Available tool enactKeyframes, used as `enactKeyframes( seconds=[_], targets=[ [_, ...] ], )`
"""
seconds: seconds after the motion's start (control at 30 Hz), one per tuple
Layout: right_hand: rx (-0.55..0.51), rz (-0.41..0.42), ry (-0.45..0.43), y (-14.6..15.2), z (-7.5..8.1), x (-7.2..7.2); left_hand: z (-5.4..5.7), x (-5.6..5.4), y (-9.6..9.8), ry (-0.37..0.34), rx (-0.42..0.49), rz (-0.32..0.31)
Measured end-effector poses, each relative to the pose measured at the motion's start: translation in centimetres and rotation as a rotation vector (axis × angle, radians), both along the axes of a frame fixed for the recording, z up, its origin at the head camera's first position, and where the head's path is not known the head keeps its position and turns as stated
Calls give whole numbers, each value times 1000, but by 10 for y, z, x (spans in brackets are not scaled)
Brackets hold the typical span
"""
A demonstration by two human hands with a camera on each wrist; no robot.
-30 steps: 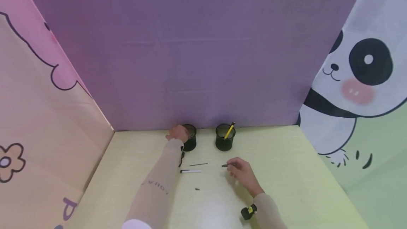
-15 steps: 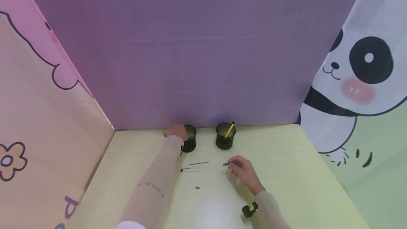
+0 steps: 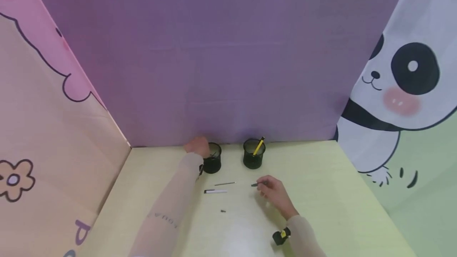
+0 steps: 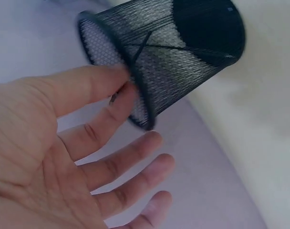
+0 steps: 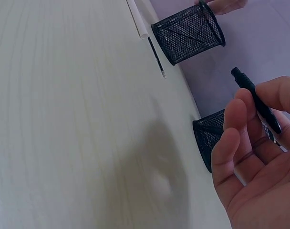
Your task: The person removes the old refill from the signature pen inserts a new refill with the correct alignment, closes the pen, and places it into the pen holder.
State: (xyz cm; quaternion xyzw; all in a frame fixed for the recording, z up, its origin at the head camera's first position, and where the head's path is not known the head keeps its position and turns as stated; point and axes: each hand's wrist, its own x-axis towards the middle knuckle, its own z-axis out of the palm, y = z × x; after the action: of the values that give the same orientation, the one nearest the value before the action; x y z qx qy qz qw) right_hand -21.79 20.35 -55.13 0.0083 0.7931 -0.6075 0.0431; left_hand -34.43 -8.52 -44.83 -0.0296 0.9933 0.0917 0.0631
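Note:
My left hand [image 3: 197, 147] is at the mouth of the left black mesh pen cup [image 3: 212, 164]. In the left wrist view its thumb and index finger pinch a thin dark stick [image 4: 142, 46] at the cup's rim, while the other fingers are spread. One end of the stick lies inside the cup. My right hand [image 3: 274, 194], above the table, holds a short black pen grip section [image 5: 259, 104] between thumb and fingers, its narrower stepped end pointing outward. Between the hands lie a pen refill [image 3: 225, 183] and a white pen barrel [image 3: 216, 191] with a dark end.
A second black mesh cup [image 3: 252, 160] with a yellow and black pencil-like stick [image 3: 258, 146] stands right of the first. A small dark piece [image 3: 223, 211] lies nearer on the pale table [image 3: 332, 205]. A purple wall [image 3: 228, 70] rises behind the cups.
My left hand has shifted slightly left at the cup's mouth, and a thin dark stick shows there. My right hand keeps its grip on the black pen section, nearly still.

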Motion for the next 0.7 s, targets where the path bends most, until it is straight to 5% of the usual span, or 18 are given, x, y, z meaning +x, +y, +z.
enactKeyframes(
  seconds=[0.23, 0.37, 0.53, 0.7],
  targets=[
    [21, 14, -9, 1, 0, -1, 18, 22, -16, 134, 26, -43],
    [15, 13, -11, 1, 2, -3, 24, 35, -27, 205, 136, -85],
    [17, 4, -2, -1, 5, -3, 20, 53, -39, 285, 293, -136],
    [9, -8, -4, -3, 8, -3, 9, 72, -46, 313, 513, -99]
  ],
)
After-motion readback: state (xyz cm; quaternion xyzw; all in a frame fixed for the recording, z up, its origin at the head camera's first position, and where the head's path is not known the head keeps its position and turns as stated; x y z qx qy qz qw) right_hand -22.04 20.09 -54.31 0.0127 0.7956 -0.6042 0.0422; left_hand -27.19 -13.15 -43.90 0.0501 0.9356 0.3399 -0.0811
